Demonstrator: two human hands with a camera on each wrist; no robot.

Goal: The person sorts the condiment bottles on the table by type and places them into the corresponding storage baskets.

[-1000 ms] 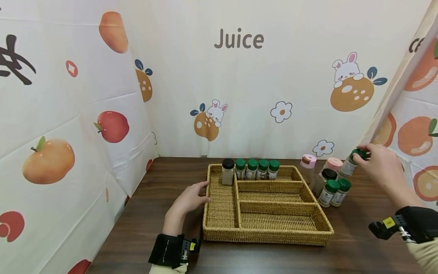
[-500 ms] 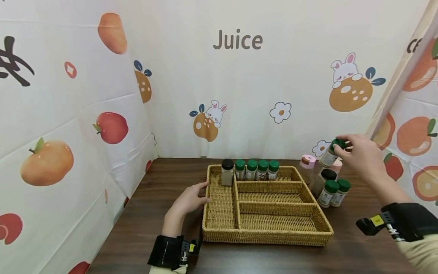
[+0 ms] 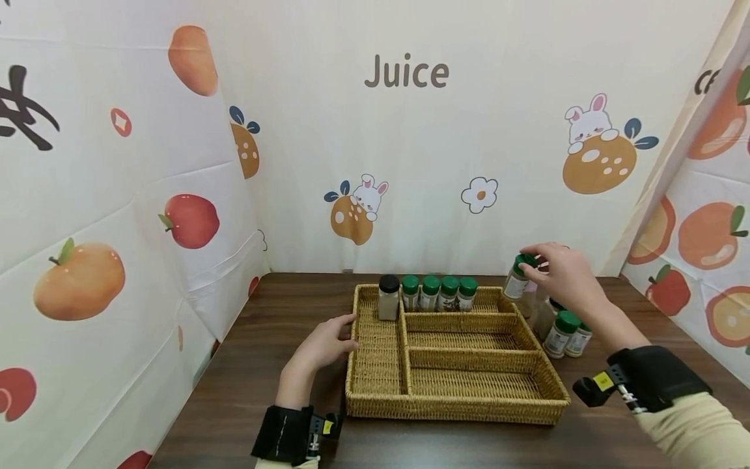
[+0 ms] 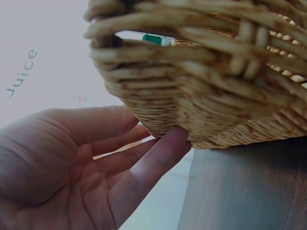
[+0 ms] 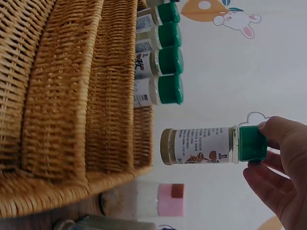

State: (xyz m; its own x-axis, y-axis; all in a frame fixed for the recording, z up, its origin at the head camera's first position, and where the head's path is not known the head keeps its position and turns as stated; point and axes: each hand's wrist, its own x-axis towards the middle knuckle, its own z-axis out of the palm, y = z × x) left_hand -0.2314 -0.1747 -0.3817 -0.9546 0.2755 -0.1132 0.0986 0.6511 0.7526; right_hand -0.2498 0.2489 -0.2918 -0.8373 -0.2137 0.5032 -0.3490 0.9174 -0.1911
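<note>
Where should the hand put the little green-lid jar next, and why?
Probably a little leftward and down into the wicker tray's back compartment: the right hand holds the green-lidded spice jar above that corner, beside the four green-lidded jars standing there.

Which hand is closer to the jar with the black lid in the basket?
Left. The left hand rests against the wicker basket's left rim, just in front of the black-lidded jar. The right hand is across the basket, holding a green-capped spice jar by its cap.
</note>
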